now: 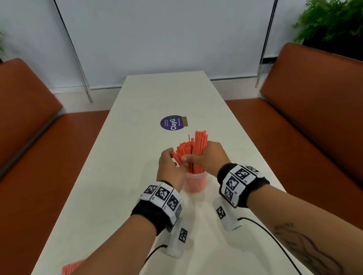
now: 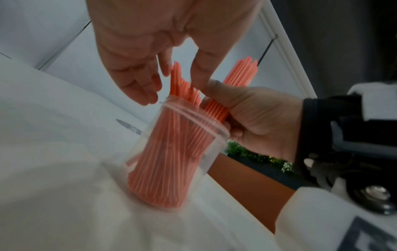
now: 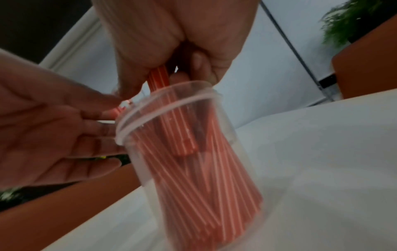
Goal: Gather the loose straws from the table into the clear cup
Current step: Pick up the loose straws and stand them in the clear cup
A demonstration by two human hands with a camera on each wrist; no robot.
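Now, work from the big things down: your white table (image 1: 134, 153) runs away from you between two brown benches (image 1: 22, 117), and the clear cup (image 1: 195, 182) stands upright on it, close in front of you and already well packed with orange straws (image 3: 193, 178). Your right hand (image 1: 207, 156) is curled tight round a fresh bundle of straws (image 1: 200, 145), whose lower ends have entered the cup mouth while the tops stand high above your fist. Keep that bundle near upright and let it slide down through a loosening grip instead of dropping it, so the ends find gaps among those already seated. Your left hand (image 1: 169, 166) has relaxed, mostly straight fingers (image 2: 139, 88) beside the rim, touching the leaning straws and holding nothing; use them to press the fanned-out tops back and open a space. The cup looks light, I judge, so a sideways push could tip it; steady its wall if it shifts. More orange straws (image 1: 70, 268) lie at the near left edge of the table, beside your forearm, so the job is not finished.
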